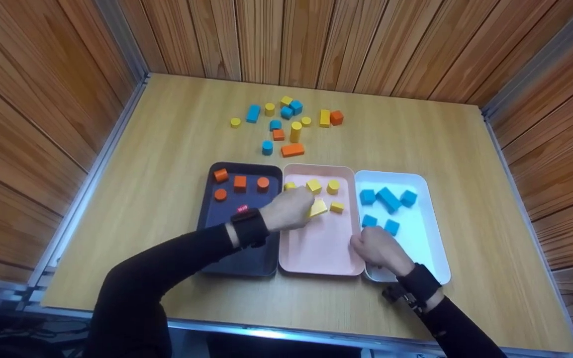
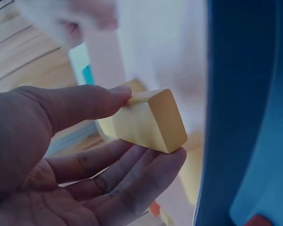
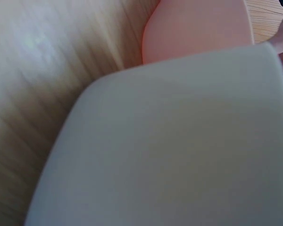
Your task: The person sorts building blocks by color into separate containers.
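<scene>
Over the pink tray [image 1: 321, 253], my left hand [image 1: 289, 208] pinches a yellow block [image 2: 144, 122] between its thumb and fingertips. Several other yellow pieces lie in this tray, among them a yellow cylinder [image 1: 333, 187] and a small yellow block [image 1: 336, 207]. My right hand [image 1: 378, 247] is low at the near end, where the pink and white trays meet, with its fingers bent in. Its fingertips are hidden, and I cannot tell whether they grip the rim. The right wrist view is mostly filled by the white tray [image 3: 179, 136].
A dark tray [image 1: 239, 258] with several orange pieces stands on the left. Blue blocks [image 1: 388, 200] lie in the white tray on the right. Behind the trays, loose blue, yellow and orange pieces are scattered, including an orange block [image 1: 292, 150]. Wooden walls [image 1: 316, 44] enclose the table.
</scene>
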A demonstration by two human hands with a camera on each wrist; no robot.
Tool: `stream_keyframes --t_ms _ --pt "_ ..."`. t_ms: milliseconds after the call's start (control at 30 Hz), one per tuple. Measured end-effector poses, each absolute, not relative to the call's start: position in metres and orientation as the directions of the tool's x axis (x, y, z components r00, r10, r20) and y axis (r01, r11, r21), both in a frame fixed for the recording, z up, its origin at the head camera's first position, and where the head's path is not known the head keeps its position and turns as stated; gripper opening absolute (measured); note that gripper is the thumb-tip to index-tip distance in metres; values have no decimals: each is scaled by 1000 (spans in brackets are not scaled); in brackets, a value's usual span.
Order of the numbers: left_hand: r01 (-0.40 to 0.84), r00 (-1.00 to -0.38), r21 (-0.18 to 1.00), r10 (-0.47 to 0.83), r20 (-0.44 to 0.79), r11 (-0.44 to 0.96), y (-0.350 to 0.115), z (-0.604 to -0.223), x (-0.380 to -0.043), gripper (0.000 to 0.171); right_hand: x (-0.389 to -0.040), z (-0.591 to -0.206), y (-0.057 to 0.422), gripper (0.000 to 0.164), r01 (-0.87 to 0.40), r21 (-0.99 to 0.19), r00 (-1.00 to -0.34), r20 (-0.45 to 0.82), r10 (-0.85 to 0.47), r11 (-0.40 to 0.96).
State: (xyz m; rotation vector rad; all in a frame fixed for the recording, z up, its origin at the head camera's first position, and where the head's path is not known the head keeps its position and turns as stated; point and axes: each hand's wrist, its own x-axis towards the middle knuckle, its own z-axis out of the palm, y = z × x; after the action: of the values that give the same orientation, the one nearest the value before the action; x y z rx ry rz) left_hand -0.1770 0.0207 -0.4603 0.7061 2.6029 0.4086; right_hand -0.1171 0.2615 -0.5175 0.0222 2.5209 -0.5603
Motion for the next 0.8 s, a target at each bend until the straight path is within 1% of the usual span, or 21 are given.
stream_keyframes --t_ms 167,367,467,633,800 --pt "451 -762 338 553 -336 826 29 -476 -173 11 -116 -519 261 41 124 -390 -855 -508 -101 912" --pt "534 -765 235 582 -274 812 32 -487 -172 11 -116 -520 262 42 115 -386 -862 -497 -101 915" --pt "539 -770 214 580 -267 814 31 -489 -173 11 -116 -520 261 43 123 -377 -862 -500 -90 918" --pt "519 -774 218 562 -292 827 31 -490 -174 12 -117 -519 261 42 156 -365 -848 -526 -65 918" --pt "508 -775 215 552 -308 834 32 -490 -174 13 -118 -519 261 42 160 -370 -840 -538 -71 915"
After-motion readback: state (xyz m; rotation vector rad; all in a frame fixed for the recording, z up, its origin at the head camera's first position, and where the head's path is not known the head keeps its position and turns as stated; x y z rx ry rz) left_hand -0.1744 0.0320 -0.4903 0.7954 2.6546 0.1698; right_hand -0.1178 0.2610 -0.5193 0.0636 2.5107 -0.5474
